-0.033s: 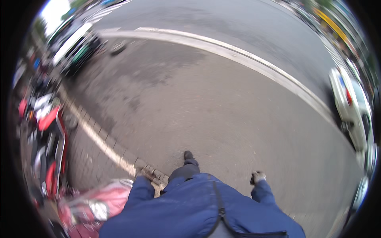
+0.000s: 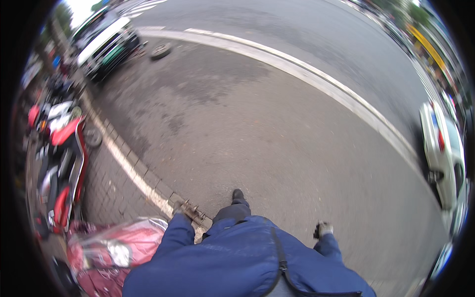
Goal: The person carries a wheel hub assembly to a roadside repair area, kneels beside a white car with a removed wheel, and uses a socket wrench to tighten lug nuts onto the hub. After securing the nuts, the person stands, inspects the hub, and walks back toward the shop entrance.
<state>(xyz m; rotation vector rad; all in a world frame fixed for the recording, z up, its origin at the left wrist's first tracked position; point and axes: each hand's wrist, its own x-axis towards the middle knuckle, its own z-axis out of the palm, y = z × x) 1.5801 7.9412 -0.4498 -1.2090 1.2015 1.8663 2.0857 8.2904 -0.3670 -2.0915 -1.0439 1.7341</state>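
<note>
Low at my left side, my left hand [image 2: 179, 206] is closed around a rusty brown metal part [image 2: 194, 212] with short studs or prongs. It hangs over the pale kerb line. My right hand [image 2: 324, 228], in what looks like a light grey glove, hangs away from my body at the right with its fingers curled. Something dark [image 2: 316, 230] shows at its fingers, too small to name. Blue sleeves cover both arms, and one dark shoe [image 2: 238, 194] is stepping forward on the asphalt.
Red and black motorcycles [image 2: 69, 163] stand along the paved strip at left, by a pink plastic-covered vehicle [image 2: 114, 250]. Ahead left is a white and green vehicle [image 2: 106, 49] with a tyre [image 2: 161, 51] lying near it. A white car [image 2: 440, 153] stands at right; a concrete strip [image 2: 297, 69] crosses ahead.
The view has swung slightly left, so the vehicles and tyre sit further right in it. The metal part in my left hand shows more sharply. Both hands keep nearly the same place.
</note>
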